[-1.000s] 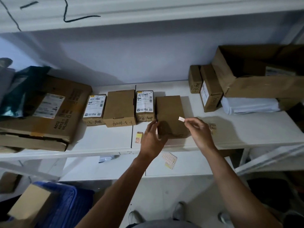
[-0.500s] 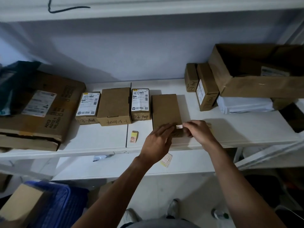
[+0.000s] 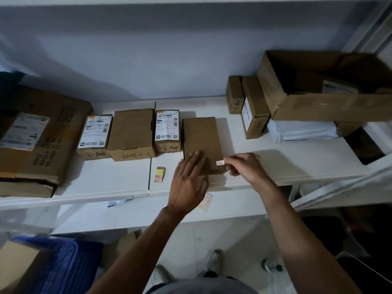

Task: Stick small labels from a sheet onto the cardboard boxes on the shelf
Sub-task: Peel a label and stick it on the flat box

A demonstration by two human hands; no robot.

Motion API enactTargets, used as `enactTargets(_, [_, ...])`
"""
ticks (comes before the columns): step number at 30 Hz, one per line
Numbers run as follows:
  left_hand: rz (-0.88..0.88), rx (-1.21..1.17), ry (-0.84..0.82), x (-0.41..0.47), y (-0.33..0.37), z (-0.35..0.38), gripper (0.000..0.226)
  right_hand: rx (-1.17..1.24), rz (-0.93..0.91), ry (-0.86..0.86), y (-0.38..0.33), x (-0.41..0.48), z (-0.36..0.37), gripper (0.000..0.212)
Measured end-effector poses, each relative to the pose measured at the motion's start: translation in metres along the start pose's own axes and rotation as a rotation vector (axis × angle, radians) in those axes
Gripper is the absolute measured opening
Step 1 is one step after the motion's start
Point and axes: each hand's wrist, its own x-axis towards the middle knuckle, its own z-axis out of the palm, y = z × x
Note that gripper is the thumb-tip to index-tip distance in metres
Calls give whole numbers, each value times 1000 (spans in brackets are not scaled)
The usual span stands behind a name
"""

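A plain cardboard box (image 3: 201, 136) lies flat on the white shelf (image 3: 118, 177), last in a row of small boxes. My left hand (image 3: 188, 183) rests flat on its near end, fingers spread. A small white label (image 3: 220, 162) sits on the box's near right corner, and my right hand (image 3: 244, 166) pinches its right edge with thumb and forefinger. A label sheet (image 3: 207, 201) lies on the lower shelf, partly hidden behind my left hand. A yellow label strip (image 3: 159, 174) lies on the shelf left of my left hand.
Left of the plain box stand a labelled box (image 3: 167, 130), a brown box (image 3: 131, 133) and another labelled box (image 3: 95, 135). A large carton (image 3: 38, 141) fills the left end. At the right are two upright boxes (image 3: 252, 107), an open carton (image 3: 322, 88) and white packets (image 3: 301, 130). A blue crate (image 3: 63, 264) sits below.
My right hand brought the label from above the box down onto its near right corner. My left hand moved from the box's near left edge onto its top.
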Motion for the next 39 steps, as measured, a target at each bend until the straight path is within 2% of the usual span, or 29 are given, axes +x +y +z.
enactTargets(2, [-92, -17, 46, 2, -3, -1, 50, -8, -1, -5, 0, 0, 1, 18])
enactTargets(6, [-139, -30, 48, 5, -6, -1, 48, -35, -7, -2, -1, 0, 3, 18])
enactTargets(30, [-140, -27, 17, 5, -8, 0, 52, -438, -31, 194, -11, -8, 21, 22])
enactTargets(34, [-140, -22, 3, 4, -10, -1, 53, -475, -38, 180, -15, -13, 20, 32])
enactTargets(36, [-134, -19, -2, 4, -10, -1, 53, -506, -35, 184, -16, -13, 18, 44])
enactTargets(39, [-132, -32, -14, 5, -12, -3, 53, -446, 21, 159, -11, -9, 13, 50])
